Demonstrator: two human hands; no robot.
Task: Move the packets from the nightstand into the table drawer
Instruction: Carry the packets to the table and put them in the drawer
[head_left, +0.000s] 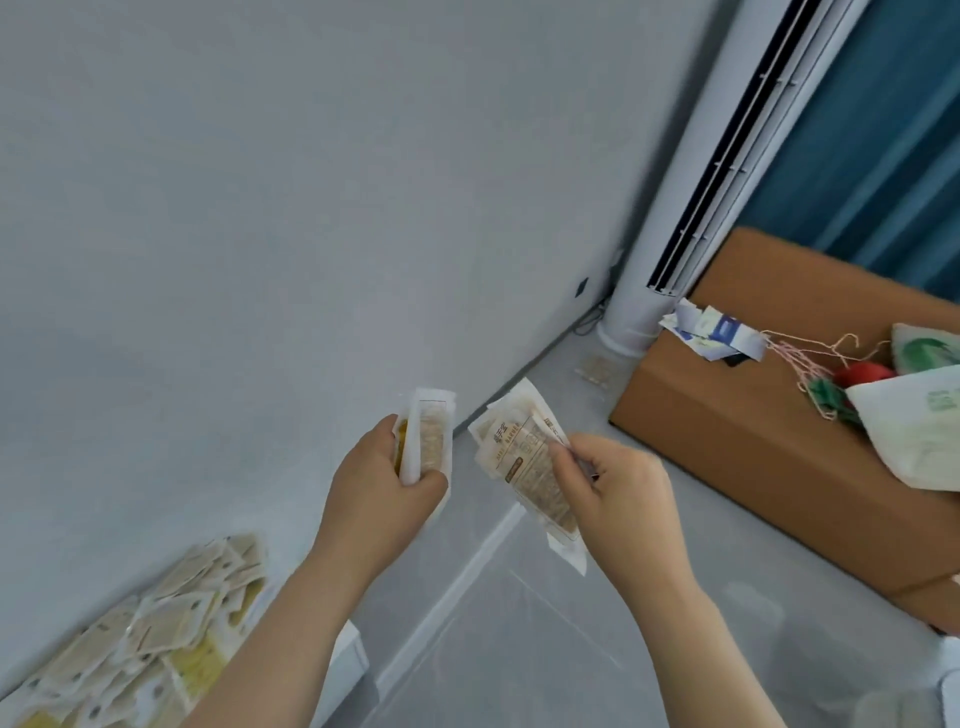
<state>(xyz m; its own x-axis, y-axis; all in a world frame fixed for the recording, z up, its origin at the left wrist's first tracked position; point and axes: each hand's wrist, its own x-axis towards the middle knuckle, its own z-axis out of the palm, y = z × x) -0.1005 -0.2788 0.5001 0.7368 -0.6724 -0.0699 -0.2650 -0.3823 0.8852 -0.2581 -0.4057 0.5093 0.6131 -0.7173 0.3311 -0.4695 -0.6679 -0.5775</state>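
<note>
Left hand: the left hand (387, 470) is raised before the wall, forearm rising from the bottom edge, fingers and thumb curled round an upright stack (428, 439) of packets.
Right hand: the right hand (615, 493) is level with it, gripping a fanned bunch (527, 467) of packets, tilted, fingertips on the printed face.
Between them: the two handfuls are near each other but apart.
Remaining packets: a loose pile of packets (150, 639) lies on the white nightstand (350, 657) at lower left, against the wall (260, 208).
Room: pale floor (571, 623); a cardboard box (753, 415) holding bags and wire hangers; a white standing air conditioner (691, 197); a blue curtain (883, 130).
Hard to make out: the pile is cut off at the frame's corner; how many packets each hand holds cannot be told; a small flat thing (597, 370) by the air conditioner's base is perhaps another packet.
</note>
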